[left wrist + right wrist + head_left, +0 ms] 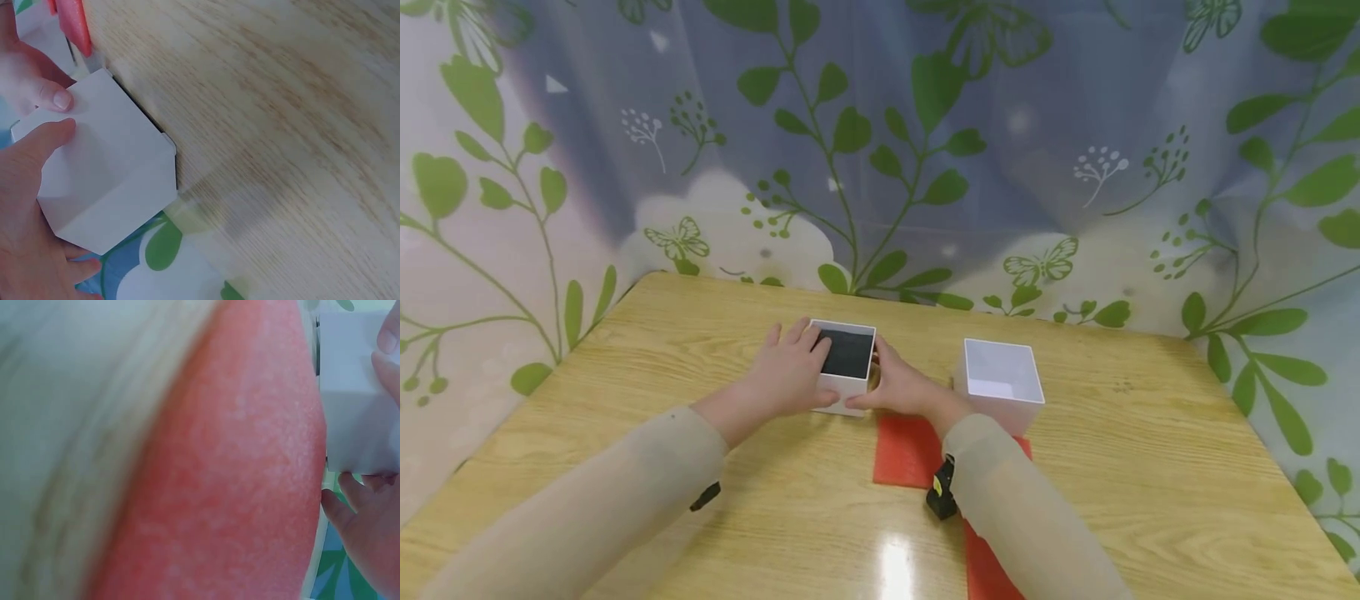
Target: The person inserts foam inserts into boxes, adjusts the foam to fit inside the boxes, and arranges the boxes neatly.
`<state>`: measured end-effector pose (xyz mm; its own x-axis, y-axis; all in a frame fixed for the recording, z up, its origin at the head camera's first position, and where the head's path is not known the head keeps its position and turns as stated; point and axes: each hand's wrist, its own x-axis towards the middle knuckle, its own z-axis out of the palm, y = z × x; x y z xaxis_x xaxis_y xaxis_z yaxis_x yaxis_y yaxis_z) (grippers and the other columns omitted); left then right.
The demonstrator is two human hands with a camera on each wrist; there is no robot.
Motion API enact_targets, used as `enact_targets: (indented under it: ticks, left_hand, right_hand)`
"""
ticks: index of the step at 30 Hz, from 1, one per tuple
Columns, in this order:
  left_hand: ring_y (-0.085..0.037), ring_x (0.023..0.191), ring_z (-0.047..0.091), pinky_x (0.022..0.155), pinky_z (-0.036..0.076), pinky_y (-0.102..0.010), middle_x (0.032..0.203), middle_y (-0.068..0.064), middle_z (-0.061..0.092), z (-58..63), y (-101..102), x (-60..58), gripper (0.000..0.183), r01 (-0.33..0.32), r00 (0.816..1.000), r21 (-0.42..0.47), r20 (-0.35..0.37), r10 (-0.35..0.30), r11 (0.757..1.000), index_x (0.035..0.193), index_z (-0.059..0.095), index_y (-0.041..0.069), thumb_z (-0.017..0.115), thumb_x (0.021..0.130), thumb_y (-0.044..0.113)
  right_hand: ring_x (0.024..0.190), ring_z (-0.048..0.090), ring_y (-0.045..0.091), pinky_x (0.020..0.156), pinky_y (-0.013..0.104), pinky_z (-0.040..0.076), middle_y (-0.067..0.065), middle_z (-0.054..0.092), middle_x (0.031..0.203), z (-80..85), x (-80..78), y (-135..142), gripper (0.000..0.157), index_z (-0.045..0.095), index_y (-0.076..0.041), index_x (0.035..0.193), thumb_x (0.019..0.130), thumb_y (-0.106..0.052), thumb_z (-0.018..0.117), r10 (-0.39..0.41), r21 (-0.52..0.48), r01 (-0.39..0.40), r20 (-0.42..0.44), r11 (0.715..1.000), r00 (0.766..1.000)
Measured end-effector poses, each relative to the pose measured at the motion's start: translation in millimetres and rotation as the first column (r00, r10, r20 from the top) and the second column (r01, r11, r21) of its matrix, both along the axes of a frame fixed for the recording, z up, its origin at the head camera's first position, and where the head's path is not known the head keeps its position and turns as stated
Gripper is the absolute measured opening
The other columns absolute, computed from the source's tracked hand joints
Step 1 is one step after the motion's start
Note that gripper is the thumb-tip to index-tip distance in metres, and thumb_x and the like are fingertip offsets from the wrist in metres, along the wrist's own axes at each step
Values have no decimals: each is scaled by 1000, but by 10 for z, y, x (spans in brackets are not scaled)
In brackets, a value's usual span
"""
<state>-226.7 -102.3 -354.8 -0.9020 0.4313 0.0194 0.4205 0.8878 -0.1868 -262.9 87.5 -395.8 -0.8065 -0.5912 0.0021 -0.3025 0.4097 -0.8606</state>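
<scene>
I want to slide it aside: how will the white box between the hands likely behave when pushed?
The white box will probably hold its shape, since its walls stand straight with crisp edges. Its flat sides make rolling unlikely. The dark piece inside may add weight.

Filled box (848, 390): plain white
Dark filling (848, 355): solid black
Other box (1000, 411): white, faintly lilac inside
Sheet (906, 450): red, mottled paler close up
Tabletop (797, 517): yellowish tan with streaked wood grain
Curtain (865, 200): blue, white and pale pink, printed with green leaves and butterflies, white sprigs
Sleeves (602, 492): plain beige
</scene>
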Motion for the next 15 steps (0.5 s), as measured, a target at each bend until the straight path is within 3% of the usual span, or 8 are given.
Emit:
enact_targets:
  ticks: [7,15]
  left_hand:
    - [-36,134,26,103,22,-59,140,-19,40,18,4,-3,80,-5,1000,18,15,5,1000,133,49,3,60,79,61]
    - [-32,130,35,104,22,-58,139,-15,43,33,125,1,89,108,994,56,14,-109,993,135,47,2,54,78,70]
  right_hand:
    - [128,33,37,104,49,27,18,31,140,191,148,-13,85,21,-3,139,75,-4,77,12,-35,-10,38,999,999]
    - [127,36,32,103,42,31,16,28,141,-22,2,8,90,18,-5,141,74,-7,78,34,-35,-34,-4,999,999]
